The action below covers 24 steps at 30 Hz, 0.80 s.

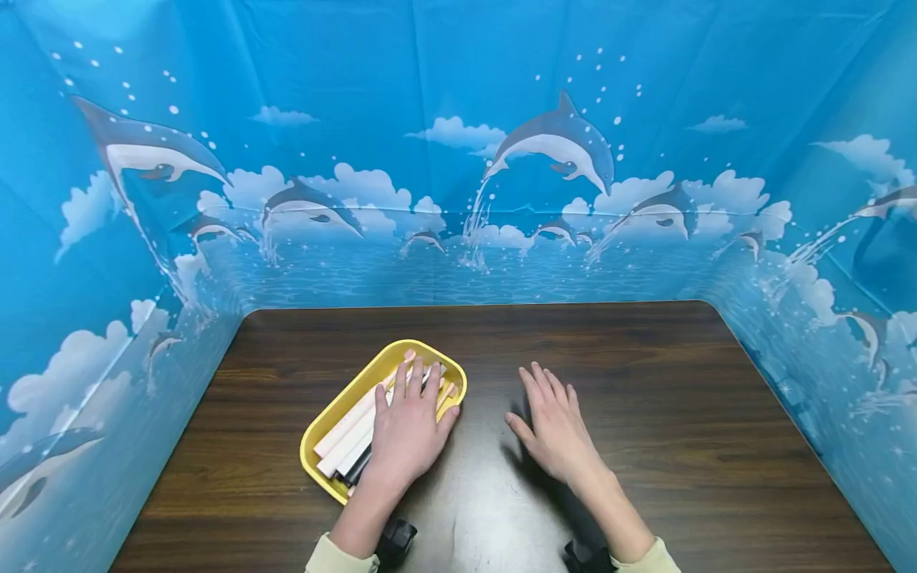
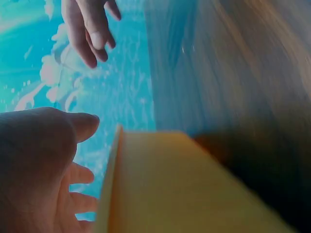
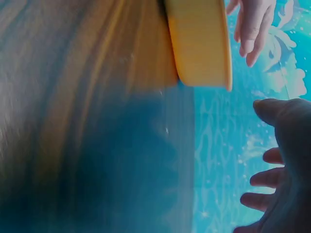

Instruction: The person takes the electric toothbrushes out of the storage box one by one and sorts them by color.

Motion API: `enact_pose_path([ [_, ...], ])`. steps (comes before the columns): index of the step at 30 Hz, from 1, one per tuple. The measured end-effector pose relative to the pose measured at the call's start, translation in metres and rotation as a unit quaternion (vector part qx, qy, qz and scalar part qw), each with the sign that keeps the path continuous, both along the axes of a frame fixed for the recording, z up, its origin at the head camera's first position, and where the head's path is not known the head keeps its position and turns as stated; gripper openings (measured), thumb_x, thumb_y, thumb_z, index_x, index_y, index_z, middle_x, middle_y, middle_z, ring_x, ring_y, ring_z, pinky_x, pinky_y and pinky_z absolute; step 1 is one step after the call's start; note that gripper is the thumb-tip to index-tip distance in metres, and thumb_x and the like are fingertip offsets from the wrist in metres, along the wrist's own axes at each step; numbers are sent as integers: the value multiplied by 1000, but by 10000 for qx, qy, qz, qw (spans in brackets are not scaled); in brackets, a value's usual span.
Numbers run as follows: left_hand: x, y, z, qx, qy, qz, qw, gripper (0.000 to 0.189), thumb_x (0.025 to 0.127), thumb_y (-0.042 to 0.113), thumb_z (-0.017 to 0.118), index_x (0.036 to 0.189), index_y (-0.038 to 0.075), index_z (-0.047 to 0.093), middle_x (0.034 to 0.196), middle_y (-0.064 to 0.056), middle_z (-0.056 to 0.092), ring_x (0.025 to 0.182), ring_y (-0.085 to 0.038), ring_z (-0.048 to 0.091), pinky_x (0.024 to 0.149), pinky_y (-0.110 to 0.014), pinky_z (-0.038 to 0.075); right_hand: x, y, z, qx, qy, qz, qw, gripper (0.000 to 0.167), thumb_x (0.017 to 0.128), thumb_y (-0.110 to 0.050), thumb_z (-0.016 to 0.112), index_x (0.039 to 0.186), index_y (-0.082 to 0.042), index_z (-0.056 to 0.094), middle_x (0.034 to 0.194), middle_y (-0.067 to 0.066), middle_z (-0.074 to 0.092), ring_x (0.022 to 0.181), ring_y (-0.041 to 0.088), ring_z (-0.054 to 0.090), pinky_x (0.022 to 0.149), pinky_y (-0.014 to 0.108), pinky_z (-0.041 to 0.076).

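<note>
A yellow tray (image 1: pixel 315 430) sits on the left of the table, holding several long, pale pink and white stick-like items (image 1: pixel 354 422) and a black one (image 1: pixel 356 468). Their exact kind cannot be told. Over the tray's right part my left hand (image 1: pixel 408 434) is spread with straight fingers, hiding some of the contents. In the left wrist view this hand (image 2: pixel 43 160) appears beside the tray's outer wall (image 2: pixel 165 184) and grips nothing. To the right of the tray, my right hand (image 1: pixel 555 434) hovers over the table, fingers extended and nothing in it.
The dark wood-grain table (image 1: pixel 680 414) has rounded far corners. A blue cloth backdrop (image 1: pixel 372 95) printed with dolphins and clouds surrounds it at the back and both sides. A black wrist device (image 1: pixel 396 543) is on the left wrist, and another (image 1: pixel 589 557) on the right.
</note>
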<state>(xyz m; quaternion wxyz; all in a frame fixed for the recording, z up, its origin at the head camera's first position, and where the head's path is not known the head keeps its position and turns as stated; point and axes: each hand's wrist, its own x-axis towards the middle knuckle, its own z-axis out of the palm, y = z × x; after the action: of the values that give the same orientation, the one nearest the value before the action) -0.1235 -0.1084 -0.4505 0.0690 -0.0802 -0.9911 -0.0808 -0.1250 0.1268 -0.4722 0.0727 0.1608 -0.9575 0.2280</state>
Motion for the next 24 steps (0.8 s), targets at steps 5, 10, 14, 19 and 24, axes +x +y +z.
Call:
enact_pose_path([
  [5,1,-31,3,231,-202,364,9989,71,101,47,57,158,7,40,164,-19,31,150,-46,22,111,-73,19,2,-18,-3,-598,-388,220,9972,78,100,-35,67,160,-2,30,161,19,37,142,39,40,111,56,35],
  [10,-2,-68,5,463,-402,881,9942,72,103,41,55,159,2,33,163,-26,28,146,-55,22,106,-77,21,5,-42,-4,-1390,-820,124,9868,72,100,-29,67,156,1,34,141,19,59,122,35,61,100,55,46],
  [14,-5,-97,7,675,-569,1215,9887,66,103,31,50,157,-4,33,155,-32,37,129,-60,44,94,-74,39,5,-63,-9,-1751,-944,71,9800,61,98,-24,67,145,9,46,107,9,72,97,28,69,93,53,51],
  [19,-6,-123,6,1057,-1031,1510,9774,55,104,23,42,149,-9,44,137,-35,54,110,-57,59,82,-68,48,8,-82,-13,-1763,-1083,35,9784,55,97,-27,66,136,10,55,83,-4,64,84,19,64,84,47,53],
  [24,-3,-132,4,1293,-975,1643,9730,44,105,23,43,136,-3,62,123,-31,66,104,-53,64,78,-64,49,9,-95,-14,-1859,-1089,-25,9765,41,96,-33,65,118,2,64,81,-4,66,74,15,63,69,39,51],
])
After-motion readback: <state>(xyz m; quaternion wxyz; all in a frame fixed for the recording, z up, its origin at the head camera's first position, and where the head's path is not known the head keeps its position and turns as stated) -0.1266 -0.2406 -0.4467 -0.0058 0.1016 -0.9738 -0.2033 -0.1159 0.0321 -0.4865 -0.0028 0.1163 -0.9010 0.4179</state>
